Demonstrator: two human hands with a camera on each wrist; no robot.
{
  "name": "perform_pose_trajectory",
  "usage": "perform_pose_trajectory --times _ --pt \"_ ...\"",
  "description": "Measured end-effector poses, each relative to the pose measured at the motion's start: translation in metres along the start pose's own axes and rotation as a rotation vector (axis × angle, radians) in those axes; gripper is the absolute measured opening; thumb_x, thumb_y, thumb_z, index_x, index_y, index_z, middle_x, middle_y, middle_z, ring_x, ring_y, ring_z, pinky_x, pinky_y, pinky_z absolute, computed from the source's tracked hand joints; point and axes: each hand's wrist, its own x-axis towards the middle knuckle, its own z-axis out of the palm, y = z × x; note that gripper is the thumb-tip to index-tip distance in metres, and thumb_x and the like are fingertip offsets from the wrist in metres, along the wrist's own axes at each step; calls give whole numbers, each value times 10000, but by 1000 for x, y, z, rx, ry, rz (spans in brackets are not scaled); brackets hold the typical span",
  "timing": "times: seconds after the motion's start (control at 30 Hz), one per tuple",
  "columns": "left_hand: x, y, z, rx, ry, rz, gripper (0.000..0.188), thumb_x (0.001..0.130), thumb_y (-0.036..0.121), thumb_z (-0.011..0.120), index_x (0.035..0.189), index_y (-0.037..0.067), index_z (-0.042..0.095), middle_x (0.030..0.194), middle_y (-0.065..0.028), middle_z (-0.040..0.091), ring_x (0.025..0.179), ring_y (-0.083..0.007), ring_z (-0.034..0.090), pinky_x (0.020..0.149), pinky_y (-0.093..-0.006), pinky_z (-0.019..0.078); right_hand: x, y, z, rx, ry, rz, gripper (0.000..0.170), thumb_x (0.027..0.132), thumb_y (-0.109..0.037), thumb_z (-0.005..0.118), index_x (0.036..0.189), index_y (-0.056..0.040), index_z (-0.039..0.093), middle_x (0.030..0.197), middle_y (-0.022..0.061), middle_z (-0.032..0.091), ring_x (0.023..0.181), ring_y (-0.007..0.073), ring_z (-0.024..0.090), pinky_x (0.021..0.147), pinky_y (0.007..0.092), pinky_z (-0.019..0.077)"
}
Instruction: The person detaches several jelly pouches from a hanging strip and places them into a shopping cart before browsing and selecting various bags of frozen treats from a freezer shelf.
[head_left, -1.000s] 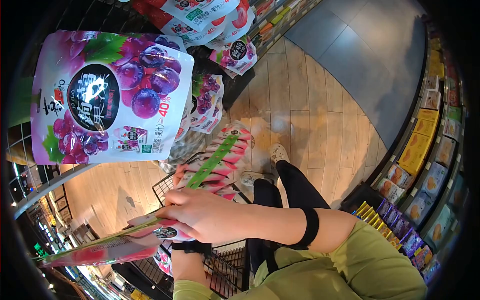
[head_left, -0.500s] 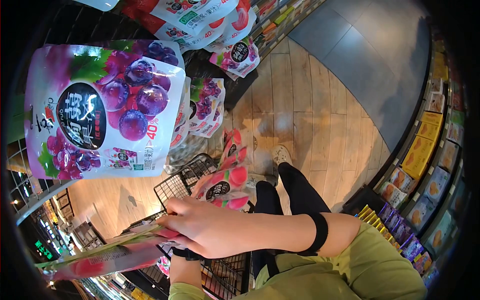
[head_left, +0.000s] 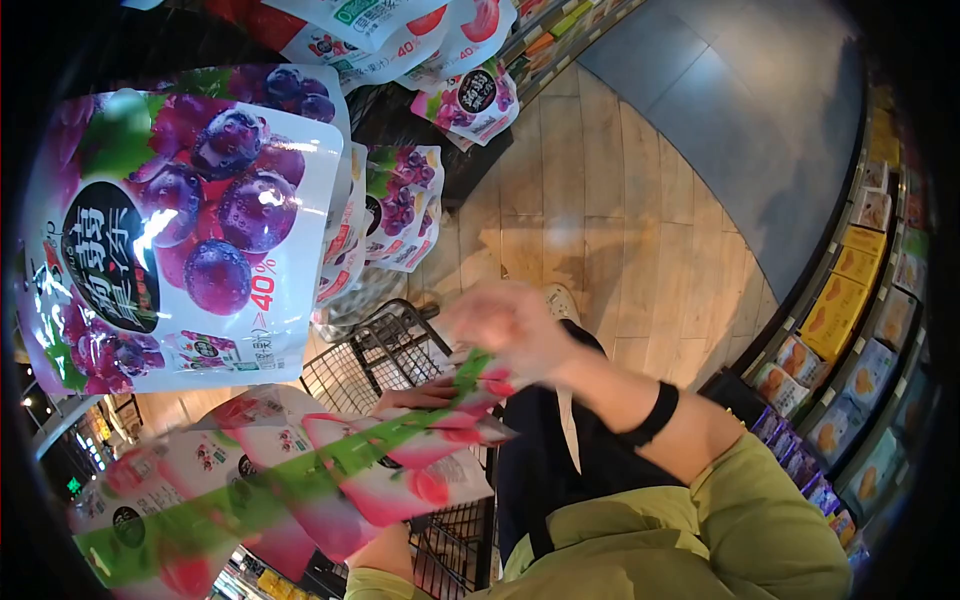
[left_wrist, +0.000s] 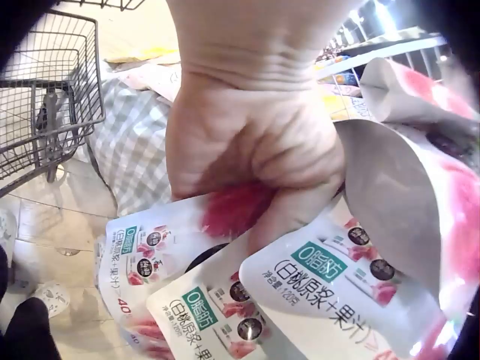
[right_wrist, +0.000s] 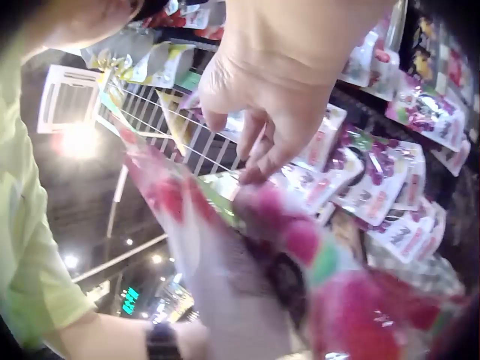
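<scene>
Here we go, front pouch [head_left: 215, 235] on the left with another pouch [head_left: 315, 92] behind it, the pouch strip [head_left: 270, 490] lying below them in the head view, wire basket [head_left: 340, 372] near the middle, and packets [head_left: 838, 308] lining shelves [head_left: 873, 290] right, across the floor [head_left: 640, 200].

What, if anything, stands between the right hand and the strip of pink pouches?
Nothing visible does. The right hand is at the upper right end of the strip of pink pouches in the head view, though blur leaves contact unclear. The left hand grips the strip without coming between them.
</scene>
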Motion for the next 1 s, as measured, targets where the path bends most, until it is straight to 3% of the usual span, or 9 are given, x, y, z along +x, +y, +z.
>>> perform_pose_trajectory --times 0.03,0.1,0.23,0.3,0.47,0.73,0.87,0.93,1.0 --pt "-6 -27 -24 198 -192 -35 463 864 271 586 1236 -3 549 1273 -201 522 1240 -392 420 1061 -503 292 -4 5 -20 -107 134 289 222 898 -188 520 1039 -46 616 865 67 634 727 93 585 622 270 479" --pt "-2 -24 -15 99 -156 -57 422 817 247 671 1157 3 617 1295 -218 505 1283 -398 371 1064 -530 256 -11 69 -65 -426 30 383 280 856 -189 557 1111 -79 594 886 89 633 791 182 603 703 303 480" --pt "-2 -28 -10 160 -244 30 642 851 487 538 1206 -47 566 1289 -253 500 1279 -400 387 1067 -520 214 -68 162 -84 -1005 -263 377 473 793 -139 585 1262 -151 527 1155 139 589 1059 292 562 896 378 458" --pt "-1 -28 -9 105 -304 30 509 863 328 619 1230 -19 555 1334 -233 463 1330 -390 305 1076 -533 200 -76 179 -84 -1024 -379 396 524 775 -128 589 1290 -161 502 1230 137 544 1124 302 519 937 393 437" --pt "1 -43 -17 132 -348 139 523 869 321 610 1252 -26 530 1356 -233 437 1342 -386 281 1083 -528 179 -70 201 -87 -975 -519 505 533 749 -95 580 1274 -171 529 1246 135 541 1120 331 521 943 392 439" --pt "-7 -51 -8 132 -401 360 545 888 301 582 1303 -35 472 1405 -229 376 1371 -374 220 1098 -511 130 -80 201 -73 -808 -59 412 197 829 -127 567 993 -117 676 843 158 647 750 379 611 719 420 503" --pt "-16 -35 1 164 -282 66 490 886 258 595 1282 -14 503 1400 -225 385 1362 -369 245 1102 -494 155 -88 193 -63 -828 -104 512 193 804 -100 572 961 -118 682 923 151 654 840 355 615 751 422 498" --pt "-20 -32 5 194 -203 -25 481 879 247 607 1276 -6 512 1399 -221 388 1358 -368 255 1103 -488 163 -89 195 -59 -836 -163 170 208 767 -58 570 944 -87 677 958 146 655 938 337 597 850 412 474" --pt "-23 -38 4 160 -146 -31 508 884 308 586 1284 4 511 1415 -186 384 1364 -348 253 1099 -483 177 -92 194 -61 -894 -197 118 226 768 -47 568 968 -70 672 996 131 654 993 307 585 905 394 446"
